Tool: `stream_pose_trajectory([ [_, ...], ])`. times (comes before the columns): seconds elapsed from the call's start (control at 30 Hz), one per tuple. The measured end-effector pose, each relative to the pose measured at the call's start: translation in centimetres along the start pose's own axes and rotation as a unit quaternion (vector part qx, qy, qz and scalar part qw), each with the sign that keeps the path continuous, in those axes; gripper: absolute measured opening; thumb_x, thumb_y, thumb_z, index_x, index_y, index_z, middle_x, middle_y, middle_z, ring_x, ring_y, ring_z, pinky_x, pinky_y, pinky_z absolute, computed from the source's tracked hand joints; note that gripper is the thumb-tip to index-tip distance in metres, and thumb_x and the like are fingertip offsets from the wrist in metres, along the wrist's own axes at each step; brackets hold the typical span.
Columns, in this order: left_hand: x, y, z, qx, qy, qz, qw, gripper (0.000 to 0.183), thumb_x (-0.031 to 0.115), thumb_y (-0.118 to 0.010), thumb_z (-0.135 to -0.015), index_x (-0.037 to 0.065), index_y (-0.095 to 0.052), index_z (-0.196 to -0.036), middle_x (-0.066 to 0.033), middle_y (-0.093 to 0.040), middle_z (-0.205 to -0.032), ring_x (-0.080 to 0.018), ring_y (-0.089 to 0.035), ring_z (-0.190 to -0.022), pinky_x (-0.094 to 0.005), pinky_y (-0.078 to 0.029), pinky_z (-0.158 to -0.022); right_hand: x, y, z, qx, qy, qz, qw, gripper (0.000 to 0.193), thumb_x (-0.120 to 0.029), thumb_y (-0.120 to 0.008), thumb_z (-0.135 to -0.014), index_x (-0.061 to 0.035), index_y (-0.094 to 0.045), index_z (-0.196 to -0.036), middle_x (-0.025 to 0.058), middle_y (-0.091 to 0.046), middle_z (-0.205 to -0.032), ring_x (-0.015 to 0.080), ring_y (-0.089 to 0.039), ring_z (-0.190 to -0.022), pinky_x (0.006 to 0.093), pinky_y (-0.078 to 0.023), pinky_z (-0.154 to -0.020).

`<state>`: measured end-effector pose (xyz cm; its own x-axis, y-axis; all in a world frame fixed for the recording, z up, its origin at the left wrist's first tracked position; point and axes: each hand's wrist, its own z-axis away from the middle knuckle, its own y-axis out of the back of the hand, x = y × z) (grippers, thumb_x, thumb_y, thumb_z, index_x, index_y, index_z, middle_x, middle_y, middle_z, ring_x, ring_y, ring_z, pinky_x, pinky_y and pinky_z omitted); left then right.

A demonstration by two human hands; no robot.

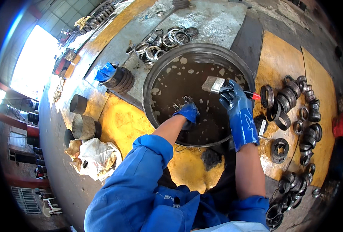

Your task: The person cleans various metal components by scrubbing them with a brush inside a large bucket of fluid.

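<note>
A wide round basin [147,101] of dark, murky liquid stands in front of me, with pale flecks of foam on its surface. My right hand [235,101], in a blue rubber glove, is closed round a flat paintbrush [217,85] over the right side of the basin. The brush's bristles point left, and its red handle tip sticks out to the right. My left hand [189,113], also in a blue glove, reaches down into the basin at its middle. Its fingers are lost in the dark liquid, so whatever they hold is hidden.
Metal rings [153,52] lie heaped beyond the basin, and many dark rings [288,96] stand in rows to the right. A blue cloth [105,72] tops a stack of rings at the left. Nearer are a metal cylinder [83,127] and a white plastic bag [98,156].
</note>
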<state>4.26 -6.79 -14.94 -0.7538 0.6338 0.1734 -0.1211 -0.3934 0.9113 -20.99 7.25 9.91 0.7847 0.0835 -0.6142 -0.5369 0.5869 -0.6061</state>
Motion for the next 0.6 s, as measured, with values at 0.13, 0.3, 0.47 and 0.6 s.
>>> stream_pose_trajectory([
  [0.13, 10.4, 5.0, -1.0, -0.046, -0.062, 0.068, 0.995, 0.035, 0.032, -0.073, -0.087, 0.006, -0.075, -0.110, -0.0224, -0.073, -0.111, -0.0366, -0.072, -0.100, -0.0495, -0.056, -0.084, -2.3, 5.1, -2.4, 0.028, 0.046, 0.008, 0.999, 0.029, -0.037, -0.068, -0.096, -0.0185, -0.073, -0.119, 0.0040, -0.075, -0.105, 0.0225, -0.071, -0.094, 0.0453, -0.056, -0.081],
  [0.3, 9.5, 6.8, 0.0, -0.062, -0.076, 0.105, 0.990, 0.028, 0.031, -0.068, -0.087, 0.013, -0.077, -0.107, -0.0152, -0.074, -0.108, -0.0317, -0.072, -0.099, -0.0494, -0.056, -0.078, -1.7, 2.8, -0.8, 0.015, 0.038, -0.005, 0.999, 0.033, -0.032, -0.063, -0.099, -0.0138, -0.069, -0.126, 0.0080, -0.073, -0.110, 0.0246, -0.070, -0.097, 0.0467, -0.056, -0.085],
  [0.47, 10.6, 5.4, 0.5, -0.162, -0.077, -0.097, 0.979, 0.025, 0.030, -0.063, -0.088, 0.020, -0.079, -0.104, -0.0080, -0.076, -0.105, -0.0269, -0.072, -0.097, -0.0493, -0.056, -0.072, -2.2, 3.3, -0.5, -0.011, 0.073, 0.004, 0.997, 0.032, -0.032, -0.062, -0.100, -0.0130, -0.069, -0.125, 0.0074, -0.073, -0.109, 0.0239, -0.070, -0.095, 0.0466, -0.056, -0.085],
  [0.6, 11.1, 4.2, 0.8, -0.232, -0.077, -0.243, 0.939, 0.026, 0.029, -0.058, -0.088, 0.026, -0.081, -0.101, -0.0022, -0.077, -0.103, -0.0231, -0.072, -0.096, -0.0493, -0.056, -0.067, -2.2, 4.5, -2.7, 0.005, 0.025, -0.028, 0.999, 0.032, -0.032, -0.065, -0.099, -0.0105, -0.071, -0.123, 0.0077, -0.073, -0.105, 0.0218, -0.071, -0.093, 0.0413, -0.058, -0.080],
])
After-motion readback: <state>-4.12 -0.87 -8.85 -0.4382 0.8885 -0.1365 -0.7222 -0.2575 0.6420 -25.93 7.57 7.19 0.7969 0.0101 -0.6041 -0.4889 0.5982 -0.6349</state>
